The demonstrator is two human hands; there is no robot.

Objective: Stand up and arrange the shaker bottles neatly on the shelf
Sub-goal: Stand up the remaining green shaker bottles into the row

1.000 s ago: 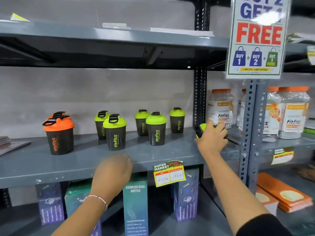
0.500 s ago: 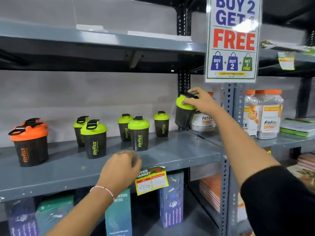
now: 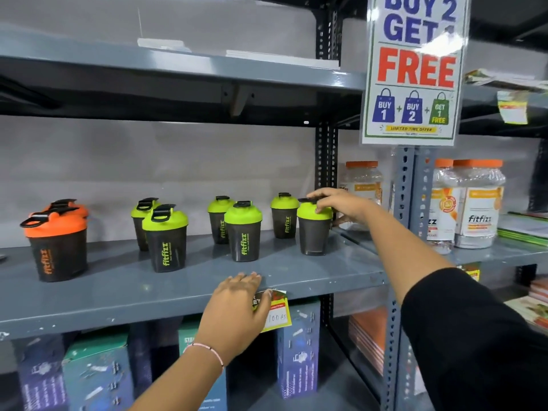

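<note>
Since half a second ago, right hand (image 3: 341, 204) has brought the green-lidded shaker bottle (image 3: 314, 229) down from mid-air; it now stands upright on the grey shelf (image 3: 296, 271), directly below the fingers (image 3: 321, 193), just right of the rear green shaker (image 3: 284, 216). Fingers curl over the lid rim, thumb behind; grip closed on the lid. Left hand (image 3: 237, 310) has shifted slightly right; fingers together, flat on the shelf's front edge, partly covering the yellow price tag (image 3: 277, 314). Other shakers unchanged.
</note>
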